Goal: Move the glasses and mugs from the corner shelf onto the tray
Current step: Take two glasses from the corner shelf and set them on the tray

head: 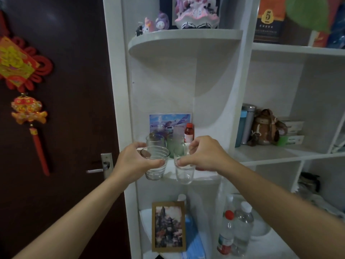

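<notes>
From the head view, your left hand point(133, 161) grips a ribbed glass point(155, 165) and your right hand point(205, 156) grips a plain glass point(183, 171), both at the front edge of the corner shelf point(205, 177). 2 more, a clear mug point(155, 140) and a green mug point(176, 144), wait behind. You're mid-pickup; next, draw both clear and find the tray, which isn't in view.

One head-worn camera looks forward and slightly down, close to the white corner shelf point(186, 37) at arm's reach.
</notes>
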The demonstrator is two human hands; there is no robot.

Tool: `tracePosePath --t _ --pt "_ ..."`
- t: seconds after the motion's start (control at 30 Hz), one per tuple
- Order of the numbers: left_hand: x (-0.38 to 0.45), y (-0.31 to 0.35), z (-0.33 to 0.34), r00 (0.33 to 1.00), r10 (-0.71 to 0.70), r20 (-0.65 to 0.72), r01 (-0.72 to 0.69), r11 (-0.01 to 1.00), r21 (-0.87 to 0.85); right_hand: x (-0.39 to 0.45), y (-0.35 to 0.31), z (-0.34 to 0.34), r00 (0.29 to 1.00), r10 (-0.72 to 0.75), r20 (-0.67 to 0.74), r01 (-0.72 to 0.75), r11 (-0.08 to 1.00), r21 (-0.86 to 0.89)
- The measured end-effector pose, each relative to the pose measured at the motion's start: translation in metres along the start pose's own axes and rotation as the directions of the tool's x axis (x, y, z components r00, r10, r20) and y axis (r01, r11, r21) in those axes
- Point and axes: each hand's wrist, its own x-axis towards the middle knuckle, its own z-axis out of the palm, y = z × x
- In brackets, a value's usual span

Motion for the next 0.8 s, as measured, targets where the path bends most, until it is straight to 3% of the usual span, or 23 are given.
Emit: tracePosePath --t 0.27,0.4,0.8 --pt "-0.027 0.011 0.027 0.991 0.080 0.104 -0.082 0.997 0.012 -0.047 0.020 -0.021 0.998 0.048 -0.043 -0.050 0.998 -0.029" --pt "-0.042 0.020 0.047 0.981 0.081 0.174 -0.096 0.992 0.077 -0.060 0.042 -0.030 0.997 0.080 0.017 -0.079 0.996 -0.045" --pt "-0.077 0.047 0.150 0.945 0.110 0.309 -0.167 0.973 0.162 -0.080 0.149 -0.084 0.991 0.113 0.076 -0.110 0.993 -0.047"
